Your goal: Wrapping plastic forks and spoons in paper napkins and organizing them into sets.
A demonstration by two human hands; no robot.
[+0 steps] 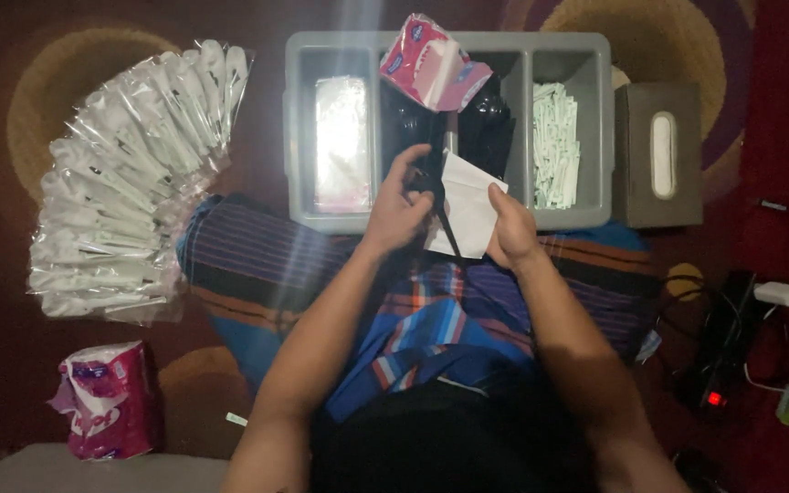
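My left hand (397, 208) grips a black plastic utensil (437, 196) whose thin handle runs down across a folded white napkin (468, 208). My right hand (508, 228) holds that napkin by its right edge, just in front of a grey divided tray (449, 41). The tray's left compartment holds clear wrapped packs (341, 141), the middle ones black utensils (489, 128), the right one small white wrapped sticks (555, 146). A pink and white napkin packet (431, 64) rests on the tray's back rim.
A fan of clear-wrapped white cutlery packs (130, 173) lies at the left. A pink napkin packet (107, 402) sits at the lower left. A grey tissue box (657, 153) stands right of the tray. Cables, a white charger (778, 293) and a power strip (719, 365) lie at the right.
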